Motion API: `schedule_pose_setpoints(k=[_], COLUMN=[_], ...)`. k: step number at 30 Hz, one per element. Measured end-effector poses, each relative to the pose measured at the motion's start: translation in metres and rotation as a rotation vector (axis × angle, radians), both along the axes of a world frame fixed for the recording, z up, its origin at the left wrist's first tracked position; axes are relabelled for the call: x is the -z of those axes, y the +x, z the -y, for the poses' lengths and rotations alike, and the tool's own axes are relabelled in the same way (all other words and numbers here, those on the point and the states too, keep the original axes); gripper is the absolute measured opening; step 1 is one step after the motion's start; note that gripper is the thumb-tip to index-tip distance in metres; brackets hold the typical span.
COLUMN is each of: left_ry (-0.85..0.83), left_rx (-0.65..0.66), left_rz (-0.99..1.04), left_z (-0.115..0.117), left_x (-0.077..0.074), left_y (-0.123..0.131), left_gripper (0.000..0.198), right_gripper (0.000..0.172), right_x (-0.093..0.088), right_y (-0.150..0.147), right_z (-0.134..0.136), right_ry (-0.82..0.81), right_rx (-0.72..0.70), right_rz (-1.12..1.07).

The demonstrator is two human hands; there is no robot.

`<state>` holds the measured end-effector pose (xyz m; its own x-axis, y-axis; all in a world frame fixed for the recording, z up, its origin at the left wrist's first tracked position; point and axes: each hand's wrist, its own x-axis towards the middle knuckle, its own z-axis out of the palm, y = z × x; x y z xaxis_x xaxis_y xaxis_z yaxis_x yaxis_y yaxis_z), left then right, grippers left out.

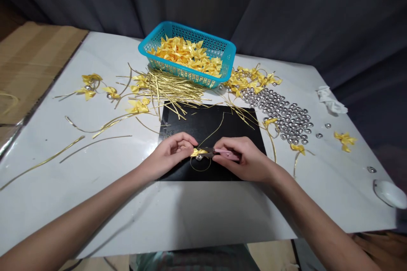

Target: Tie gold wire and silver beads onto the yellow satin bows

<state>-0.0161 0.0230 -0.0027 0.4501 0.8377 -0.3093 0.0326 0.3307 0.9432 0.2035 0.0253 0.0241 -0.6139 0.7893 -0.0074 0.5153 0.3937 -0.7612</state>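
Over a black mat point(181, 173), my left hand point(173, 150) pinches a yellow ribbon bow point(196, 152) between thumb and fingertips. A silver bell point(199, 157) sits just under the bow, and a thin gold cord point(201, 170) loops below it, with another length rising behind. My right hand point(243, 156) is closed around pink-handled snips point(227, 153). Their dark blades point left and reach the bow beside my left fingertips. Whether the blades touch the cord cannot be made out.
A blue basket point(144, 48) of yellow bows stands at the back, with a pile of gold cords point(173, 87) before it. Silver bells point(286, 116) spread to the right, near finished-looking bows with cords point(251, 78). A crumpled white tissue point(330, 100) and white rounded object point(390, 194) lie far right.
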Motion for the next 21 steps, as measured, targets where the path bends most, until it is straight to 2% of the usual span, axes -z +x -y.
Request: schedule_pose_setpoints(k=[9, 21], left_ry=[-0.026, -0.016], left_rx=[-0.013, -0.003], left_rz=[-0.013, -0.003], left_z=[0.0009, 0.0002], left_x=[-0.0045, 0.0003], left_y=[0.0005, -0.0012], left_gripper=[0.014, 0.013], right_gripper=[0.022, 0.018], right_x=[0.0016, 0.0037], right_y=[-0.0014, -0.0005], right_z=[0.0017, 0.0046], right_ry=[-0.024, 0.052], right_rx=[-0.012, -0.005], right_rz=[-0.029, -0.043])
